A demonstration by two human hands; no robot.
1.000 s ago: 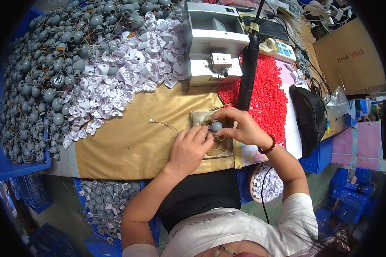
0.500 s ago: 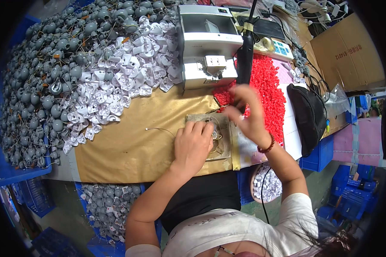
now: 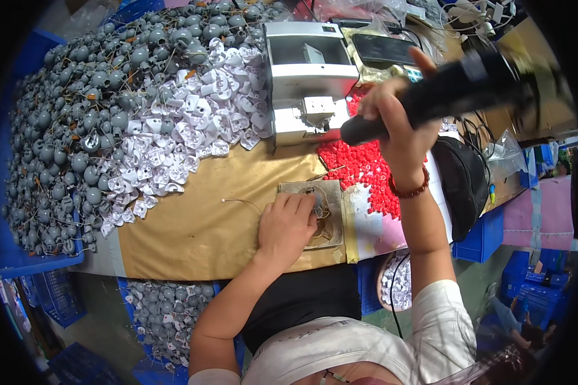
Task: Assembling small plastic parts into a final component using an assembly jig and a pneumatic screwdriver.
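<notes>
My right hand (image 3: 395, 119), raised above the red pieces, is closed round a thick black electric screwdriver (image 3: 456, 86). The tool lies tilted, its far end blurred at the upper right. My left hand (image 3: 286, 224) rests on the left part of a square, worn fixture plate (image 3: 331, 240), fingers curled down together over its middle. A small grey part (image 3: 318, 204) with thin wire shows beside the fingertips; what the fingers press on is mostly hidden. From under this hand a thin wire (image 3: 241, 202) with a white end runs left across the gold cloth (image 3: 192, 231).
Grey ball-shaped parts (image 3: 64, 135) and white plastic pieces (image 3: 192, 115) are heaped at the left. A silver machine (image 3: 311, 77) stands behind the plate. Small red pieces (image 3: 359, 163) spread right of it, near a black pouch (image 3: 459, 173) and a cardboard box (image 3: 533, 70).
My right hand, empty and blurred above the red pieces before, now grips the screwdriver, which stood upright beside the machine. It has tilted across to the right. My left hand stays on the plate.
</notes>
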